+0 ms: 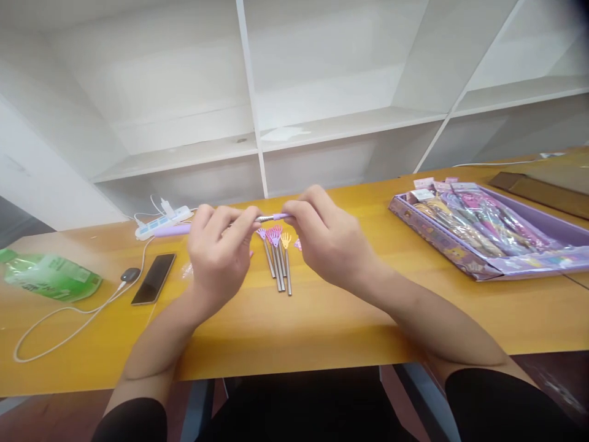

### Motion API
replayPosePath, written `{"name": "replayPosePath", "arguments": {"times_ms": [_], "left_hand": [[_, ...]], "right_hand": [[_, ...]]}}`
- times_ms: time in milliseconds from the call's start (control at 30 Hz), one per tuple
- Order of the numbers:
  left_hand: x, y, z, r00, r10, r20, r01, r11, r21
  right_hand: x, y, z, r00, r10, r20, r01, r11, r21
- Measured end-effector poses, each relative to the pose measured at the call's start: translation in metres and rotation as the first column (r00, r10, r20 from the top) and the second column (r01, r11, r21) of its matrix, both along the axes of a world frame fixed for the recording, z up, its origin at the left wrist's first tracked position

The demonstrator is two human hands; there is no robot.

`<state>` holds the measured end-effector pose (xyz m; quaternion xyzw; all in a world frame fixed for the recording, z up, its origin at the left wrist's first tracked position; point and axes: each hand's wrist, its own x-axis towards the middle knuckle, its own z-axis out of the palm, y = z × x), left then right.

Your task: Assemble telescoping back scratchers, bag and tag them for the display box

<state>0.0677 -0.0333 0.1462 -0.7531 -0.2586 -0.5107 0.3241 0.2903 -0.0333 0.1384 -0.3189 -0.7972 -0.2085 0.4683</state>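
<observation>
Above the table, a back scratcher (172, 231) with a purple handle and a metal shaft runs level between my hands. My left hand (219, 245) is closed around it, the handle sticking out to the left. With bent fingers, my right hand (322, 233) pinches its purple end; the tip is hidden in that hand. Just below and behind the hands lie several hand-shaped scratcher heads on metal rods (280, 264), in purple, pink and yellow. A small pink piece (298, 244) sits beside them, partly covered by my right hand.
On the right stands a purple display box (442, 245) holding several bagged scratchers. At left are a phone (154, 279), a green-labelled bottle (53, 276), a black device (130, 274) on a white cable and a power strip (163, 222). White shelving (262, 153) rises behind the table.
</observation>
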Motion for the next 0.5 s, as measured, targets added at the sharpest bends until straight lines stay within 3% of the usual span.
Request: {"name": "replayPosePath", "arguments": {"times_ms": [100,233,500], "left_hand": [[-0.006,-0.002,0.006,0.997,0.018,-0.081,-0.019,1.000,-0.013],[-0.014,0.003,0.012,0.987,0.002,-0.162,-0.012,0.998,-0.057],[-0.014,0.013,0.003,0.980,-0.038,-0.194,0.006,0.987,-0.163]], "right_hand": [[-0.013,0.003,-0.008,0.999,0.041,-0.016,-0.041,0.999,0.021],[-0.004,0.006,-0.007,0.996,0.075,0.058,-0.073,0.997,-0.034],[0.008,0.005,0.000,0.993,0.050,0.108,-0.038,0.993,-0.111]]}}
